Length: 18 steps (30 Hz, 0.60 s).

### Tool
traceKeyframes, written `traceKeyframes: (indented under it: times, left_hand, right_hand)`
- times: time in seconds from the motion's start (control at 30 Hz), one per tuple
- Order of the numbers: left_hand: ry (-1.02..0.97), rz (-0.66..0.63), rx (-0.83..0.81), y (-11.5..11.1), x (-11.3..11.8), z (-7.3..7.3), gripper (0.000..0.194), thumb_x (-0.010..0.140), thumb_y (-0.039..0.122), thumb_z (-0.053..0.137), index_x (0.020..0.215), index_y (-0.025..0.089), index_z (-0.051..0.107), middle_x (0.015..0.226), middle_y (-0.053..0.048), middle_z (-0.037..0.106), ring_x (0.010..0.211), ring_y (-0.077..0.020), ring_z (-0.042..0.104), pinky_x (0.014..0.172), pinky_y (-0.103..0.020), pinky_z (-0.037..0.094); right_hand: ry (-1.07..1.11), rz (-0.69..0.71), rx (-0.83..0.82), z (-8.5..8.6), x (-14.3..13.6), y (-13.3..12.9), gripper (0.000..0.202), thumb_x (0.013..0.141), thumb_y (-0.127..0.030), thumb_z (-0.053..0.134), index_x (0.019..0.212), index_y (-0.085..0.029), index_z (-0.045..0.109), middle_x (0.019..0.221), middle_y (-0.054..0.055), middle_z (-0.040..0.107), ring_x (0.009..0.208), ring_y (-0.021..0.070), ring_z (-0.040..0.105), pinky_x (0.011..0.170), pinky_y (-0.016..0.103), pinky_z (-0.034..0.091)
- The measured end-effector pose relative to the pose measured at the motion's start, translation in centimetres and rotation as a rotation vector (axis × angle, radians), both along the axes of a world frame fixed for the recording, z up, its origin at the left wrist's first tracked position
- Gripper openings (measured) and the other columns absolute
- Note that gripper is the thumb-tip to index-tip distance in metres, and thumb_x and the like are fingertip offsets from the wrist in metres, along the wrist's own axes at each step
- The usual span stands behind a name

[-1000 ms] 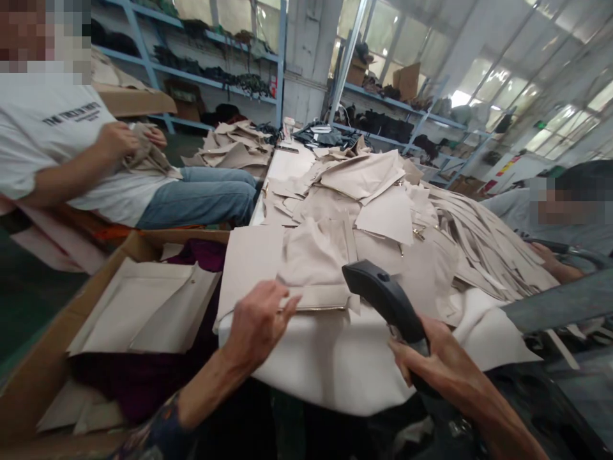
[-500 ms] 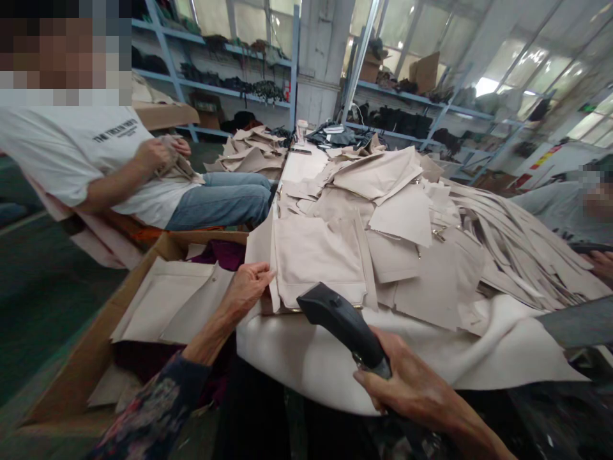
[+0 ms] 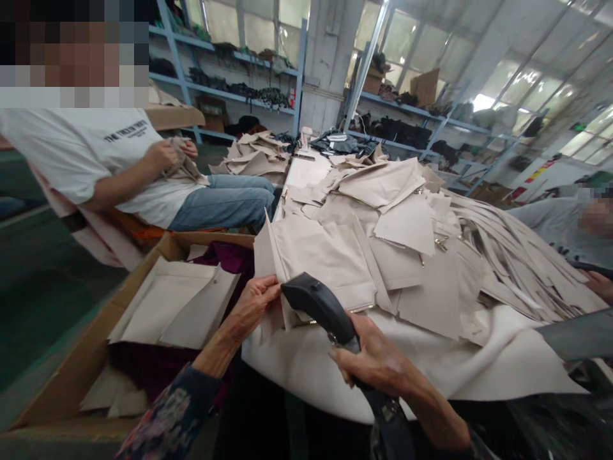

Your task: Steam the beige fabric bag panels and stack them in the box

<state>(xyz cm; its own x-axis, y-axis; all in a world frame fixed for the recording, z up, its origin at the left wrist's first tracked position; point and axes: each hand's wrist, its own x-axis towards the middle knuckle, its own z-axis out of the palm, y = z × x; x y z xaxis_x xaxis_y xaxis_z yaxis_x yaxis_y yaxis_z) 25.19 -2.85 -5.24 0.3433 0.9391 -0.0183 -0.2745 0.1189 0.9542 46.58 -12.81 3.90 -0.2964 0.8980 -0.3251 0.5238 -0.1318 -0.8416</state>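
My right hand (image 3: pixel 378 361) grips the handle of a black handheld tool (image 3: pixel 318 306), whose head points at the near left corner of a beige fabric piece (image 3: pixel 330 255) with a zipper edge. My left hand (image 3: pixel 256 300) pinches that piece's left edge and lifts it a little off the white-covered table (image 3: pixel 335 370). A large heap of similar beige pieces (image 3: pixel 431 230) lies beyond it.
A cardboard box (image 3: pixel 86 358) with flat beige pieces and dark purple cloth stands at my left. A seated person in a white shirt (image 3: pixel 110 166) handles fabric at far left. Another person (image 3: pixel 575 223) works at the right edge. Blue shelves line the back.
My left hand has lifted the beige piece's left edge upward. My right hand has brought the black tool leftward and closer to that edge.
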Motion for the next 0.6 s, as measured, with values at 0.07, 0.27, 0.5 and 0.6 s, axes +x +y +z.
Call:
traceKeyframes:
  times: [0.07, 0.27, 0.5, 0.6]
  left_hand:
    - [-0.013, 0.009, 0.011, -0.1, -0.1, 0.1, 0.018, 0.076, 0.031, 0.063, 0.073, 0.014, 0.062, 0.062, 0.001, 0.057, 0.058, -0.0106, 0.05, 0.058, -0.021, 0.04]
    - [0.069, -0.005, 0.045, -0.1, -0.3, -0.1, 0.019, 0.076, 0.032, 0.061, 0.073, 0.013, 0.062, 0.063, 0.001, 0.058, 0.056, -0.0104, 0.048, 0.057, -0.021, 0.039]
    - [0.264, 0.052, 0.04, -0.2, 1.1, 0.4, 0.031, 0.076, 0.047, 0.059, 0.075, 0.015, 0.057, 0.06, 0.001, 0.059, 0.055, -0.0145, 0.057, 0.053, -0.025, 0.047]
    - [0.51, 0.111, 0.242, -1.4, 1.5, 0.4, 0.036, 0.08, 0.047, 0.054, 0.096, 0.015, 0.058, 0.076, -0.004, 0.066, 0.066, -0.0179, 0.064, 0.063, -0.03, 0.054]
  right_hand:
    - [-0.006, 0.01, -0.036, 0.3, 0.1, -0.6, 0.016, 0.076, -0.016, 0.051, 0.09, -0.019, 0.046, 0.055, -0.007, 0.052, 0.044, 0.0091, 0.055, 0.04, 0.016, 0.044]
    - [-0.043, -0.051, -0.022, 0.4, -0.3, -1.3, 0.015, 0.074, -0.016, 0.051, 0.088, -0.019, 0.046, 0.055, -0.007, 0.051, 0.043, 0.0088, 0.054, 0.039, 0.016, 0.043]
    - [-0.007, -0.166, 0.068, 0.7, 2.4, -1.4, 0.011, 0.076, -0.016, 0.051, 0.081, -0.02, 0.042, 0.05, -0.009, 0.049, 0.04, 0.0089, 0.052, 0.038, 0.017, 0.043]
    - [-0.045, -0.265, 0.091, 1.7, 5.3, -3.8, 0.008, 0.08, -0.02, 0.051, 0.083, -0.019, 0.043, 0.051, -0.008, 0.05, 0.041, 0.0087, 0.051, 0.04, 0.018, 0.042]
